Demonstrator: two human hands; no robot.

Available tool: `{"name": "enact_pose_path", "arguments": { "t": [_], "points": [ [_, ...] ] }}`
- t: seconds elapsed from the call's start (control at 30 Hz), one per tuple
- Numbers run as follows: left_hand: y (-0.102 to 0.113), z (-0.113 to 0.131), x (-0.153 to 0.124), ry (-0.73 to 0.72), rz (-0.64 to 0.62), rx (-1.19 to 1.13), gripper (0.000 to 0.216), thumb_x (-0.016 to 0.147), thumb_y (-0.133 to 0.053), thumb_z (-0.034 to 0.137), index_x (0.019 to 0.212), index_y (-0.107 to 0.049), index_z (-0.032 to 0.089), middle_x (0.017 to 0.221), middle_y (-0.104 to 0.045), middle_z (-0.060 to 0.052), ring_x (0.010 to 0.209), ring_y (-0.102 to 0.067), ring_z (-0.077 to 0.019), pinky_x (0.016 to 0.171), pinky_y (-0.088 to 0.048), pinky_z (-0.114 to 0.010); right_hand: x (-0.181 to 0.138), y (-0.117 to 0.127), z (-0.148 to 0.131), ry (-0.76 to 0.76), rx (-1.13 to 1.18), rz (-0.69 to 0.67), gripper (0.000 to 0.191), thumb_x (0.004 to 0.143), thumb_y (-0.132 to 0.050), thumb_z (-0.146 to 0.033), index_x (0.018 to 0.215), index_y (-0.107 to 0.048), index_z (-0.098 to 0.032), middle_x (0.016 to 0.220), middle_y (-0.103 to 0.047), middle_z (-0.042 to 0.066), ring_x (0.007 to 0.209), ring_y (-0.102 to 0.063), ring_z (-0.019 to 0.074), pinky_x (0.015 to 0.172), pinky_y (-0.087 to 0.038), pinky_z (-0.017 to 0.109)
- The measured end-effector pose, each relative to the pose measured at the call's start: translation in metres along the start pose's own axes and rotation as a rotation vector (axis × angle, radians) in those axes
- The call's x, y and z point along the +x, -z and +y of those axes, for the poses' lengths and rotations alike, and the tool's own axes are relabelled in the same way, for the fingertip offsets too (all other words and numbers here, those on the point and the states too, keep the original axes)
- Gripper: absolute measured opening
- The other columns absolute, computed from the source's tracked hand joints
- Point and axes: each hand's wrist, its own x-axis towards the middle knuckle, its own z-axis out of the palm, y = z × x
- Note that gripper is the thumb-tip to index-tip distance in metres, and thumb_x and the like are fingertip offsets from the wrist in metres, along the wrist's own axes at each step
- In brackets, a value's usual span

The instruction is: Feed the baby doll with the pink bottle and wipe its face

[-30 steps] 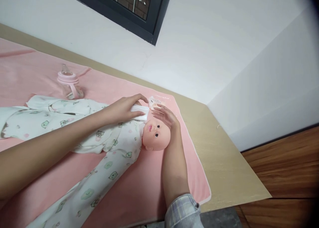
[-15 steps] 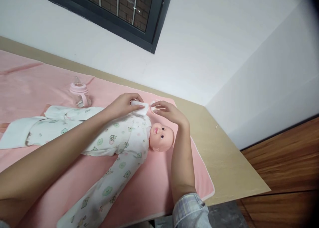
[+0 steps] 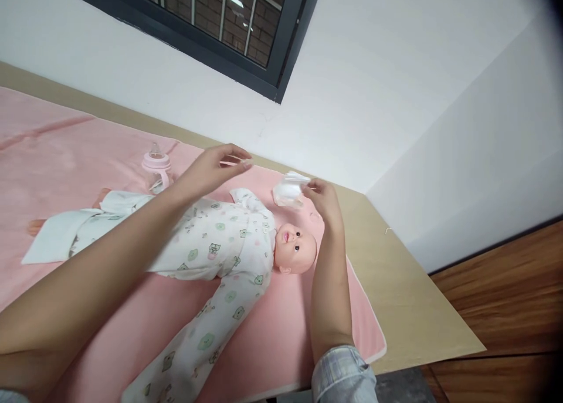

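Note:
A baby doll (image 3: 295,250) in a white printed sleepsuit (image 3: 211,244) lies on a pink mat (image 3: 57,162), head toward the right. My right hand (image 3: 323,196) is raised above the doll's head and pinches a small crumpled white and clear packet (image 3: 288,189). My left hand (image 3: 215,163) hovers above the doll's chest with its fingers curled loosely together, and I see nothing in them. Neither hand touches the doll.
A pink baby bottle (image 3: 155,167) stands on the mat behind the doll's body. The mat covers a light wooden table (image 3: 409,297) set against a white wall, under a dark-framed window (image 3: 211,21). Wooden floor (image 3: 505,309) lies to the right.
Both hands lifted off the doll's collar. My right hand picked up the small packet from beside the doll's head and raised it. The view shifted slightly.

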Motion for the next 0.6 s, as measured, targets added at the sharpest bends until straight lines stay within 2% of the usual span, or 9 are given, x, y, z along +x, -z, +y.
{"name": "enact_pose_path", "arguments": {
  "t": [0.17, 0.33, 0.43, 0.5, 0.6],
  "points": [
    [0.035, 0.011, 0.002, 0.062, 0.200, 0.059, 0.032, 0.084, -0.065, 0.046, 0.099, -0.070, 0.018, 0.104, -0.070, -0.006, 0.102, -0.062, -0.0261, 0.097, -0.045, -0.041, 0.013, 0.027, 0.048, -0.217, 0.217, 0.077, 0.026, 0.061, -0.077, -0.035, 0.071, -0.066, -0.013, 0.068, -0.062, 0.000, 0.069, -0.062, 0.0111, 0.076, -0.054, 0.026],
    [0.066, 0.008, 0.001, 0.136, 0.290, 0.061, 0.032, 0.085, -0.065, 0.046, 0.101, -0.071, 0.018, 0.107, -0.070, -0.006, 0.104, -0.062, -0.0266, 0.101, -0.042, -0.049, 0.020, 0.025, 0.085, -0.314, 0.268, 0.173, 0.033, 0.060, -0.077, -0.028, 0.086, -0.061, -0.016, 0.064, -0.064, -0.002, 0.062, -0.061, 0.0096, 0.066, -0.053, 0.023],
    [0.080, -0.001, 0.002, 0.103, 0.307, 0.034, 0.031, 0.087, -0.064, 0.044, 0.102, -0.070, 0.017, 0.110, -0.069, -0.006, 0.103, -0.063, -0.0232, 0.101, -0.045, -0.045, 0.023, 0.016, 0.098, -0.309, 0.284, 0.212, 0.033, 0.059, -0.075, -0.025, 0.080, -0.051, -0.020, 0.054, -0.058, -0.007, 0.056, -0.058, 0.0088, 0.062, -0.051, 0.022],
    [0.085, -0.005, 0.003, 0.078, 0.320, 0.020, 0.030, 0.088, -0.063, 0.043, 0.102, -0.070, 0.017, 0.110, -0.069, -0.006, 0.101, -0.064, -0.0211, 0.100, -0.047, -0.043, 0.025, 0.011, 0.103, -0.273, 0.290, 0.184, 0.032, 0.059, -0.074, -0.026, 0.074, -0.047, -0.021, 0.049, -0.053, -0.008, 0.054, -0.056, 0.0084, 0.062, -0.050, 0.022],
    [0.089, -0.007, 0.002, 0.078, 0.338, 0.009, 0.030, 0.088, -0.062, 0.042, 0.101, -0.069, 0.015, 0.110, -0.069, -0.005, 0.100, -0.064, -0.0199, 0.100, -0.047, -0.043, 0.026, 0.004, 0.108, -0.193, 0.259, 0.135, 0.029, 0.061, -0.072, -0.033, 0.077, -0.053, -0.018, 0.056, -0.056, -0.006, 0.057, -0.056, 0.0085, 0.063, -0.048, 0.022]
  ]
}}
